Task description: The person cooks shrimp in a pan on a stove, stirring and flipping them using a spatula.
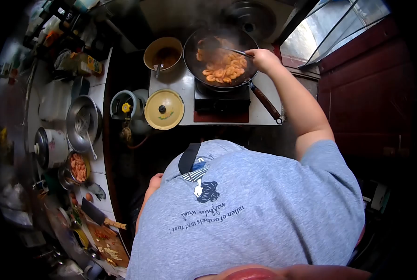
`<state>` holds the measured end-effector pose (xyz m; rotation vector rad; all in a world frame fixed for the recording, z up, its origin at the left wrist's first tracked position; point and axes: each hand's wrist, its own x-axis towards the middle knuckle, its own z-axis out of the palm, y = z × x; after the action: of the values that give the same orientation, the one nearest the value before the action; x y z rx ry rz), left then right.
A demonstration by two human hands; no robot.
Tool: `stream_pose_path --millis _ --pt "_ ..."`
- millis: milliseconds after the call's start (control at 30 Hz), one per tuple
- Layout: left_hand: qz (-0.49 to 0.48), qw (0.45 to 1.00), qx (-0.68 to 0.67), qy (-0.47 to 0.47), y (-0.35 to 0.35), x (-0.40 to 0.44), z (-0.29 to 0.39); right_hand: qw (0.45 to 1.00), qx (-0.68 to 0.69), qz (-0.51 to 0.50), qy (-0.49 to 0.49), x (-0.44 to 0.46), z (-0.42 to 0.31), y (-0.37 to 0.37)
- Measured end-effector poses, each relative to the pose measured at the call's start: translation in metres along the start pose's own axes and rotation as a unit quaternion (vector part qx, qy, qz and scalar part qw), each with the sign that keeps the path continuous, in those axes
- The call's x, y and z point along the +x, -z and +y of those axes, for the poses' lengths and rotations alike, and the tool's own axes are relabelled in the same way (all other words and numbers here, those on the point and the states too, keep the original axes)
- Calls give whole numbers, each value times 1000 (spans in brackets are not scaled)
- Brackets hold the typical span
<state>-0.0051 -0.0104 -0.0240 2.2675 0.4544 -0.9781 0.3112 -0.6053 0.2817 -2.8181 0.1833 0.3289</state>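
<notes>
My right hand (263, 60) is closed around the handle of a spatula (236, 50) whose dark, rounded head rests among the food, partly veiled by steam. Under it, orange curled shrimp (222, 67) lie in a dark wok (189, 65). The wok sits on a black stove (221, 102), and its brown handle (264, 100) points to the lower right, untouched. Low by my left side, only a small part of my left hand (156, 180) shows beside the shirt; its fingers are mostly hidden.
Left of the wok stands a yellowish bowl (147, 58) with a spoon. A yellow lid (164, 109) lies near the table edge beside a gas cylinder (122, 103). The left counter carries a metal basin (70, 123), a bowl of pinkish shrimp (79, 167), a cleaver (94, 212) and a cutting board (117, 240).
</notes>
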Motion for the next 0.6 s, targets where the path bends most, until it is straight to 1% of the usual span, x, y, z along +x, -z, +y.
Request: stream_pose_path --millis 33,100,133,167,233,300,333,400,433,467,533,567,600 --pt "-6 1000 13 0 0 1 0 1000 8 27 -6 6 -3 -12" --pt "-18 999 40 3 5 -4 4 999 10 37 -7 27 3 -45" --pt "-4 1000 24 14 11 -11 14 998 -62 -8 9 16 -8 -37" --pt "10 1000 9 25 27 -31 46 996 -80 -39 -7 12 -12 -39" --pt "22 999 -38 30 37 -46 67 993 -92 -60 -37 4 -13 -41" --pt "22 994 -102 16 39 -46 66 990 -114 -71 -50 3 -9 -27" --pt "21 994 -104 9 37 -39 55 988 -123 -77 -57 2 -8 -18" --pt "14 994 -109 -7 22 -12 22 994 -85 -34 -53 -13 -9 0" --pt "10 996 -86 4 20 -15 27 996 -66 -13 -49 -18 -9 5" --pt "7 998 -62 16 19 -21 31 995 -43 -11 -88 -16 -8 5" --pt "6 999 -17 26 19 -27 33 996 -23 -17 -79 0 15 -15" --pt "7 1000 3 23 14 -22 21 997 -13 -21 -74 6 25 -28" --pt "10 1000 22 17 10 -17 11 999 -18 -9 -48 5 27 -39"
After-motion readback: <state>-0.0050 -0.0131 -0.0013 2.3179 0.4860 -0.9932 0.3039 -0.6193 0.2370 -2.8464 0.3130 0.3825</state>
